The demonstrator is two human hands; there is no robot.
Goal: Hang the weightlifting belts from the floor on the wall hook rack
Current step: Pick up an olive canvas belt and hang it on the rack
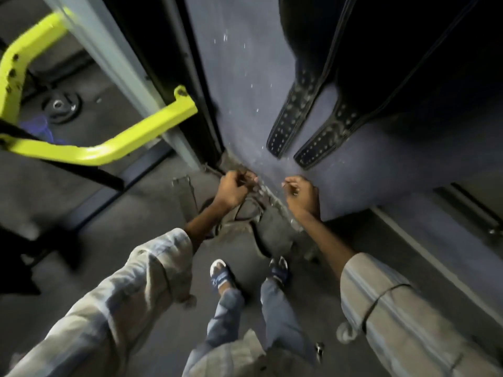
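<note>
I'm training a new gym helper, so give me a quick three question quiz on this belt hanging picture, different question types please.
1. True or false: two studded belts hang against the wall.
2. Which hand grips the belt lifted from the floor: A left, B right?
3. What colour is the curved bar at left?

Key:
1. True.
2. A: left hand grips the grey belt; right hand is curled, its contents unclear.
3. Yellow bar.

Person wears a light striped shirt; both sleeves (114, 300) are rolled to mid-forearm, cuffs folded back. A thin dark band crosses the right sleeve (386, 303). Blue jeans (275, 322). 2 blue sandals (221, 276) with white soles, toes exposed.
</note>
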